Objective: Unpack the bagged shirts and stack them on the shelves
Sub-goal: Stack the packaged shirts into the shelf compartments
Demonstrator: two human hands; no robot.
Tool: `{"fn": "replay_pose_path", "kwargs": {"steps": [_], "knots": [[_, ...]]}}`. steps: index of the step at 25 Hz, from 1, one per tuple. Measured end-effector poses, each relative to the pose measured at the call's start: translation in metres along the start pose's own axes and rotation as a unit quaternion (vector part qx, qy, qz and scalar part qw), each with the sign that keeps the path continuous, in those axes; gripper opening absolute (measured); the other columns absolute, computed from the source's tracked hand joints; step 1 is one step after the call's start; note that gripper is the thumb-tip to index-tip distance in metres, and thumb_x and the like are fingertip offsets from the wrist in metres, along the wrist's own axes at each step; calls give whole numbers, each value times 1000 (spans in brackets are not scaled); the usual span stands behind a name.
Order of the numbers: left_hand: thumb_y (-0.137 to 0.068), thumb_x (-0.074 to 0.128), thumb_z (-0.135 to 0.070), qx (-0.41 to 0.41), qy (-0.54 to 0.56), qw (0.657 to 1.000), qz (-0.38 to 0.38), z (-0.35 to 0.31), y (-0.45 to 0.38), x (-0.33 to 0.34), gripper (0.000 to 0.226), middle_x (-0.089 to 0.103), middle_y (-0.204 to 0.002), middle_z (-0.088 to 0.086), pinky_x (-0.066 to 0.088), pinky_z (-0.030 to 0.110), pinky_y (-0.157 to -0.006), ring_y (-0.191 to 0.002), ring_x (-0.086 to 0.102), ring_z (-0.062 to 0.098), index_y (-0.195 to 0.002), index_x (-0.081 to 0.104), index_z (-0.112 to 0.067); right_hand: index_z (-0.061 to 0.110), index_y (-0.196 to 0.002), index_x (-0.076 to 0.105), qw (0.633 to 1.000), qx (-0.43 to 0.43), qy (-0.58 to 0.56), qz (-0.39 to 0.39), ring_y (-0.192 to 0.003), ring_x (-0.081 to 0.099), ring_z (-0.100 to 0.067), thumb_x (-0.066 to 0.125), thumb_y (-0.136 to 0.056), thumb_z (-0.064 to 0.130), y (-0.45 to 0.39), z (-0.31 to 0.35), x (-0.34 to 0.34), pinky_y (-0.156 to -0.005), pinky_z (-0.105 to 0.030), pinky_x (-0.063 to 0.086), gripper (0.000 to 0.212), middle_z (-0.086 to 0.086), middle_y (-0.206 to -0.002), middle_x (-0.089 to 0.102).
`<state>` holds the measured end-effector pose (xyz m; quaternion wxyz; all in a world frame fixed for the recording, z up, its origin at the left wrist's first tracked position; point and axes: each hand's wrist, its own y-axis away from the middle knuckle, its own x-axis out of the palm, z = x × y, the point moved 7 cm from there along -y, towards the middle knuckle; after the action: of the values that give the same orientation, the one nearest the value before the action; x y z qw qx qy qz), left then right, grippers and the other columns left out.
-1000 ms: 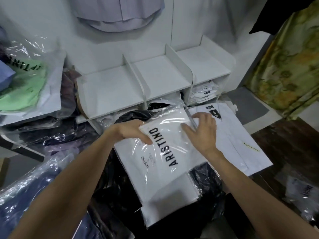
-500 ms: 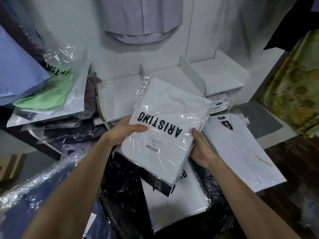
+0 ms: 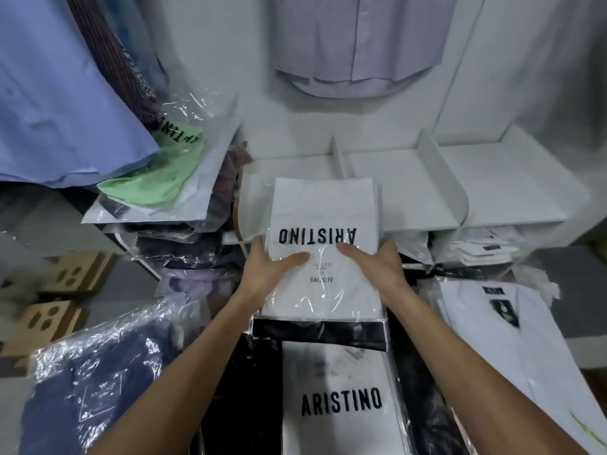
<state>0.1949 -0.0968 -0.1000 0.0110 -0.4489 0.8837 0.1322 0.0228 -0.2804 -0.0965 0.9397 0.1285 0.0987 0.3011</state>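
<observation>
Bagged shirt (image 3: 323,224) gripped by both hands over shelf (image 3: 407,178).

Bare forearms, sleeveless, no jewellery

Gripped at both side edges, thumbs on top: bagged white shirt (image 3: 323,224), held by left hand (image 3: 274,267) and right hand (image 3: 374,267), far end over the white shelf (image 3: 410,188). Below, another bagged shirt (image 3: 338,399). Right, unbagged white shirt (image 3: 512,343). Left, bagged green shirt (image 3: 157,178).
</observation>
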Motion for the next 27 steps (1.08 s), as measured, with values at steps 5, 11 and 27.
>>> {"fn": "replay_pose_path", "kwargs": {"steps": [5,11,27], "knots": [[-70,94,-27,32,-11,999,-8,-61,-64,45,84,68,-116,-8,59,28,-77,-103,71,14,-135,42,-19,23,-126,56,992,-87,86,20,-96,71,-11,88,-73,54,-86,77,-29,-81,-33,61,69,9,-112,70],[-79,88,-26,98,-40,994,30,-119,-147,150,111,58,-127,-15,49,30,-96,-112,59,11,-160,12,-31,19,-153,36,961,-134,242,2,-125,61,-23,79,-79,63,-207,143,-96,-104,-40,52,96,0,-141,60],[-91,71,-47,-17,-234,968,87,-46,-295,271,83,49,-153,3,42,43,-114,-140,46,31,-159,28,-29,38,-156,37,950,-50,306,36,-143,44,-26,63,-95,58,-359,43,-138,-112,-32,39,69,-1,-160,43]]}}
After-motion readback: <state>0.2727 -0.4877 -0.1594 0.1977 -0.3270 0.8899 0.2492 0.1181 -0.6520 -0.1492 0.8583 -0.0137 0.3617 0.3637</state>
